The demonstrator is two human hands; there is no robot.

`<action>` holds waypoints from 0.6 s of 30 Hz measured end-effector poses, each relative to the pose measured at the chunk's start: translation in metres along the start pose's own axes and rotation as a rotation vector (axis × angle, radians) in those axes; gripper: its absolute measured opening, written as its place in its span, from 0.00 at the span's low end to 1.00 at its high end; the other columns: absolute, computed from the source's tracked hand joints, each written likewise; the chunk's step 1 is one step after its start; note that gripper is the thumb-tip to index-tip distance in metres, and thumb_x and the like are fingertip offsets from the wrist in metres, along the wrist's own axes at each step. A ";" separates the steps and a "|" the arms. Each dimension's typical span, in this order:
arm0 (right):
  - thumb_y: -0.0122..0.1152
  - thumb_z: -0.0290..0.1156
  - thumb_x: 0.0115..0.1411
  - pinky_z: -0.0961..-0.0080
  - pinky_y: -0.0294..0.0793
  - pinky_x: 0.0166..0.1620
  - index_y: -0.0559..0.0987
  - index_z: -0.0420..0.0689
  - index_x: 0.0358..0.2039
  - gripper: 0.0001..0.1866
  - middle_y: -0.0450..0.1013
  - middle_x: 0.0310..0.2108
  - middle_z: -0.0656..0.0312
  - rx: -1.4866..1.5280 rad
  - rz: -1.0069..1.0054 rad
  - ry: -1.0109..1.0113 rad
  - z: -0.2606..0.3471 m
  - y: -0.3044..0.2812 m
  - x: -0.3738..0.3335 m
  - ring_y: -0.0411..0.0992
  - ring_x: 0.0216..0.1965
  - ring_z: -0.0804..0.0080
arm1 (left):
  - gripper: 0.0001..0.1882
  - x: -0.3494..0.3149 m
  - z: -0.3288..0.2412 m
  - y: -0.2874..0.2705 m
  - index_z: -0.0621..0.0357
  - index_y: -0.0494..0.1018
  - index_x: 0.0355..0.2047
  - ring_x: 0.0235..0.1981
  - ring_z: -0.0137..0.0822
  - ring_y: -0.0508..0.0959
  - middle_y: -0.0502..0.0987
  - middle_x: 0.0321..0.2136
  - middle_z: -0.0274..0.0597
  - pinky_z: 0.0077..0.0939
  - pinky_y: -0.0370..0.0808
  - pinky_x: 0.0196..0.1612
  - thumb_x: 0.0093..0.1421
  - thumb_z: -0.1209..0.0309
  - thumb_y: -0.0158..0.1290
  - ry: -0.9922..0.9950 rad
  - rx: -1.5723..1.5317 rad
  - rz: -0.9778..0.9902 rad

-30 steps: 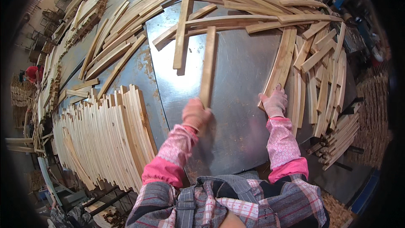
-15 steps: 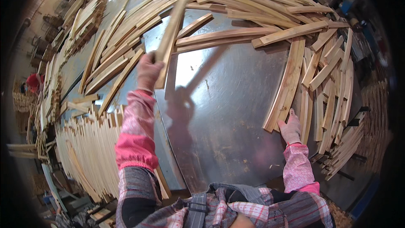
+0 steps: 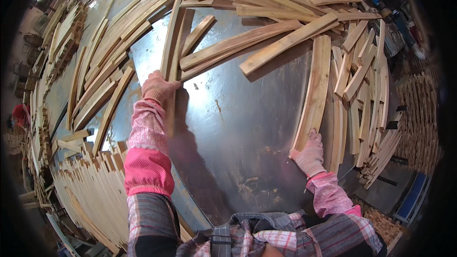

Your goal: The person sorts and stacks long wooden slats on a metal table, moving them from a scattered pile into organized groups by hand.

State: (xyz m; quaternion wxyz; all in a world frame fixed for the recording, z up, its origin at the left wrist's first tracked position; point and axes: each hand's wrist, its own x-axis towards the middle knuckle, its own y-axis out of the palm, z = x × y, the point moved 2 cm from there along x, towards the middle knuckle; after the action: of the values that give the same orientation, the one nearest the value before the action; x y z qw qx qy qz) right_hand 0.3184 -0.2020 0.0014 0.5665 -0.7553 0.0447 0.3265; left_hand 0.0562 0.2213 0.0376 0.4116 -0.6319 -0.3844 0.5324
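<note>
1. Slats of pale wood cover much of a metal table (image 3: 233, 128), whose bare middle shines where light falls on it.
2. Left hand (image 3: 161, 87): its fingers are closed around a slat (image 3: 171, 35), which sits over the left part of the surface. One end points to the far edge and the other, blurred, runs below the hand toward the near edge. I cannot tell whether it touches the metal.
3. Right hand (image 3: 309, 155): it lies on the near end of a long slat (image 3: 314, 90) toward the right edge of the surface, thumb at the left corner of that end. I cannot tell whether it grips the wood or only presses on it.
4. Between the hands, farther off, a thick slat (image 3: 238, 43) and a crossing slat (image 3: 289, 43) slant in from the pile (image 3: 281, 0) along the far edge.
5. Loose slats (image 3: 366, 81) overlap along the right edge.
6. By the near left corner, a row of slats (image 3: 93, 195) stands packed side by side.
</note>
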 end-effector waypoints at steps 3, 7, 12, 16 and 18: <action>0.75 0.52 0.44 0.65 0.60 0.68 0.46 0.43 0.72 0.64 0.47 0.71 0.40 -0.054 0.068 -0.033 0.000 0.013 -0.039 0.54 0.70 0.49 | 0.41 -0.059 0.009 0.020 0.64 0.74 0.52 0.49 0.49 0.80 0.79 0.47 0.56 0.39 0.76 0.54 0.43 0.48 0.69 -0.013 -0.193 0.094; 0.75 0.49 0.45 0.60 0.62 0.67 0.49 0.43 0.71 0.60 0.47 0.70 0.40 -0.100 0.062 -0.234 -0.016 0.041 -0.084 0.54 0.70 0.48 | 0.33 -0.142 0.017 0.078 0.63 0.75 0.49 0.38 0.40 0.83 0.83 0.39 0.49 0.32 0.79 0.48 0.45 0.60 0.69 0.092 -0.727 0.380; 0.74 0.42 0.47 0.56 0.62 0.66 0.53 0.44 0.69 0.54 0.50 0.68 0.39 -0.019 0.053 -0.261 -0.022 0.034 -0.088 0.55 0.67 0.44 | 0.24 -0.254 0.012 0.158 0.60 0.70 0.52 0.36 0.37 0.82 0.80 0.37 0.44 0.34 0.83 0.39 0.54 0.77 0.61 -0.052 -1.648 0.601; 0.72 0.42 0.49 0.56 0.64 0.64 0.60 0.44 0.66 0.46 0.57 0.65 0.46 -0.033 -0.119 -0.371 -0.030 0.021 -0.082 0.61 0.64 0.47 | 0.23 -0.305 0.026 0.200 0.68 0.69 0.52 0.36 0.49 0.83 0.80 0.39 0.53 0.46 0.84 0.40 0.58 0.67 0.53 -0.124 -2.036 0.715; 0.71 0.44 0.51 0.60 0.64 0.64 0.66 0.43 0.62 0.41 0.67 0.59 0.48 0.126 -0.240 -0.564 -0.029 0.022 -0.080 0.67 0.60 0.49 | 0.26 -0.318 0.033 0.210 0.71 0.69 0.52 0.36 0.52 0.83 0.80 0.41 0.57 0.49 0.83 0.41 0.59 0.63 0.51 -0.306 -2.235 0.847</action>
State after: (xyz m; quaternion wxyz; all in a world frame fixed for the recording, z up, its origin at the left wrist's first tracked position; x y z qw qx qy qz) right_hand 0.2583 -0.2596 0.0307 0.6369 -0.5982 -0.1836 0.4503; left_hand -0.0099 -0.1458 -0.0473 -0.6204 -0.6457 -0.4400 0.0675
